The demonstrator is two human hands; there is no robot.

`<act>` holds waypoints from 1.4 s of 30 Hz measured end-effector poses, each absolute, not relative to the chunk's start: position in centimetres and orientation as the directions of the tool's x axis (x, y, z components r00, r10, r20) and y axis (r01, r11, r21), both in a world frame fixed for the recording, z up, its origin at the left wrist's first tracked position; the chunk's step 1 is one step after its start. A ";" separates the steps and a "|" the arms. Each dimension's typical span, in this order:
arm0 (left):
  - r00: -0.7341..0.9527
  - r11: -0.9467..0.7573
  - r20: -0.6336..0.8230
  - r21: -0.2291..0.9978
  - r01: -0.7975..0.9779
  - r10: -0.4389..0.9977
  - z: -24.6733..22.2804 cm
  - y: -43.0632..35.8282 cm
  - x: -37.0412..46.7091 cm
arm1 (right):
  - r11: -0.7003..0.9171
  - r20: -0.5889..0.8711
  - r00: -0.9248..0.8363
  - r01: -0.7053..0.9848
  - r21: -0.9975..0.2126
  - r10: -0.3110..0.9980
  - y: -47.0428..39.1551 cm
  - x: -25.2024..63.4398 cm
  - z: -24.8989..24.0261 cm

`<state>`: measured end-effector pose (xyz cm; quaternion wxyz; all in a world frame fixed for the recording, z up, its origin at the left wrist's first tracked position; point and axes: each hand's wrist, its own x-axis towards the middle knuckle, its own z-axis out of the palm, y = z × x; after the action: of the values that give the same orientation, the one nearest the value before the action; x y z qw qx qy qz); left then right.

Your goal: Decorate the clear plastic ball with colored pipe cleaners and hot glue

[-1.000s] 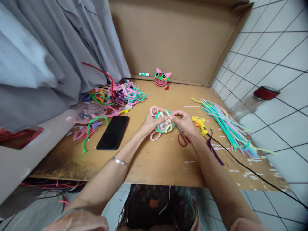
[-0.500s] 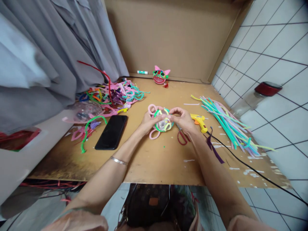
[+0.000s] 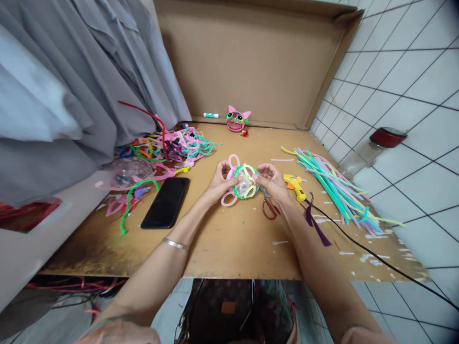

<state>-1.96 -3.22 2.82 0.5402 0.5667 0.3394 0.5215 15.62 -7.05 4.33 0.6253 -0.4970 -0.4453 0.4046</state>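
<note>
Between my two hands is a clear plastic ball (image 3: 245, 187) trimmed with green and yellow pipe cleaners, with pink pipe cleaner loops (image 3: 229, 198) at its left side. My left hand (image 3: 221, 180) grips it from the left, thumb on its front and fingers behind. On the other side my right hand (image 3: 269, 182) pinches its right edge between thumb and fingers. Red-handled scissors (image 3: 269, 209) lie partly under my right hand. Just right of that hand is a yellow glue gun (image 3: 295, 186) with a black cord.
A black phone (image 3: 165, 202) lies at left, before a tangled pile of pipe cleaners (image 3: 186, 143). Straight pipe cleaners (image 3: 324, 184) lie at right near a glass jar (image 3: 373, 150). A finished animal-face ornament (image 3: 236, 120) and a glue stick (image 3: 211, 115) are at the back.
The ball has turned a little in my hands, its pink loops shifting and the upper one tilting upright. My right fingers have loosened slightly. The whole view has shifted a little.
</note>
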 end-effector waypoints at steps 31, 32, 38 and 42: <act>0.550 -0.038 0.155 0.975 -0.218 0.821 2.4 -2.2 -3.7 | 0.246 0.182 0.410 -0.110 -0.963 0.894 -6.3 15.8 3.0; 0.537 -0.029 0.152 0.973 -0.229 0.830 2.2 -2.2 -3.6 | 0.242 0.172 0.415 -0.124 -0.962 0.894 -6.3 15.9 2.9; 0.466 -0.096 0.175 0.977 -0.188 0.867 1.8 -2.3 -2.7 | 0.242 0.116 0.453 -0.232 -0.942 0.884 -6.1 15.9 2.7; 0.451 -0.159 0.248 0.961 -0.227 0.858 1.9 -2.8 -2.0 | 0.215 0.092 0.444 -0.237 -0.947 0.891 -6.1 16.1 2.8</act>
<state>-1.96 -2.82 1.95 0.5949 0.6095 0.2586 0.4559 16.06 -6.07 2.80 0.7011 -0.4798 -0.3408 0.4025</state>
